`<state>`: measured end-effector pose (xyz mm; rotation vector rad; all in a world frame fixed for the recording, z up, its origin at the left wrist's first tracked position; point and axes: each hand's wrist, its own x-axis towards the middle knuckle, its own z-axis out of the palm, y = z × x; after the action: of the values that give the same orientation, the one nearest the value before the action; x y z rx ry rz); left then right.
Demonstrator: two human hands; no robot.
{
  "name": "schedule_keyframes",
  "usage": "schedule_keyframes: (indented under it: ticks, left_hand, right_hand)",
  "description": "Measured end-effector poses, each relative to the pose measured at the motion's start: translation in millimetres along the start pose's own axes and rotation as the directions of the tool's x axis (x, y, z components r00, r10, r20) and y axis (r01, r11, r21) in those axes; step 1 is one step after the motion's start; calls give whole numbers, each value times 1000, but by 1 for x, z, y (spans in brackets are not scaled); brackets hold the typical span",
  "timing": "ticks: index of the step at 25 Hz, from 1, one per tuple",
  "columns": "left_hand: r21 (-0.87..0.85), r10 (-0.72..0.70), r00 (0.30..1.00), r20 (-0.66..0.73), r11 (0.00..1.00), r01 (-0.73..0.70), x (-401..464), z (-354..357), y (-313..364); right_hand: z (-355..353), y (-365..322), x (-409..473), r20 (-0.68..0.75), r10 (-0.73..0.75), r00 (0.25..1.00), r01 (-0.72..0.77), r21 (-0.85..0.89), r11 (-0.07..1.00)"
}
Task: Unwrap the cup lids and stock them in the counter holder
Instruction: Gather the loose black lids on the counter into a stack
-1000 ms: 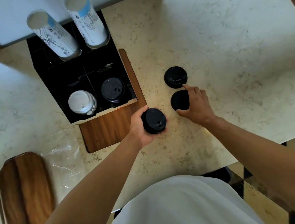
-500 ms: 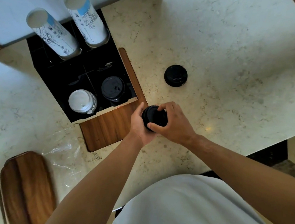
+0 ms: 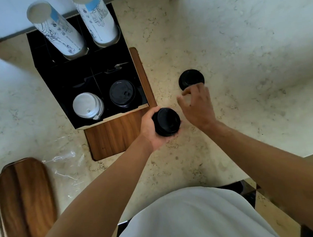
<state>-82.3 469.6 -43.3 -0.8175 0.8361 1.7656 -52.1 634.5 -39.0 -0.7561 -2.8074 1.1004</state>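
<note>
Most of the view is a pale marble counter (image 3: 239, 35), and on its left part stands a black counter holder (image 3: 69, 82) divided into compartments, set on a wooden board (image 3: 115, 137). Two tall sleeves of printed paper cups (image 3: 59, 32) rise from the holder's far compartments; in the near row, a stack of white lids (image 3: 87, 106) sits in the left compartment and a stack of black lids (image 3: 122, 93) in the right one. A second wooden board (image 3: 24, 201) lies at the counter's near left corner, with crumpled clear plastic wrap (image 3: 69, 169) flat on the marble just beside it. The person's left hand (image 3: 153, 132) is closed around a held stack of black lids (image 3: 166, 121), cupping it from below and the side, just off the near right corner of the first board. The right hand (image 3: 198, 105) hovers empty to its right, fingers (image 3: 187, 92) spread and loosely curled, their tips at the near edge of a lone black lid (image 3: 191, 78) lying on the marble; whether they touch it cannot be told.
</note>
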Motion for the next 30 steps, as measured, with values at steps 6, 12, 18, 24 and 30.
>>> schedule_keyframes:
  ticks: [6,12,18,24,30]
  left_hand:
    - [-59,-25,998,65,998,29,4,2,7]
    - [-69,-25,998,57,997,29,3,-3,10]
    - [-1,34,999,19,999,-34,-8,-9,7]
    - [24,16,999,36,1000,-17,-30,-21,-3]
    - [37,48,998,33,998,-49,-48,-32,-9]
  right_hand:
    - [-10,18,77,34,151,988,-127,-380,916]
    - [-4,12,65,109,70,992,-54,-139,989]
    - [-11,-15,-19,298,-277,914,213,229,950]
    - [-11,-20,-53,422,-386,820,338,187,922]
    - [-7,-27,-69,441,-405,801,346,211,914]
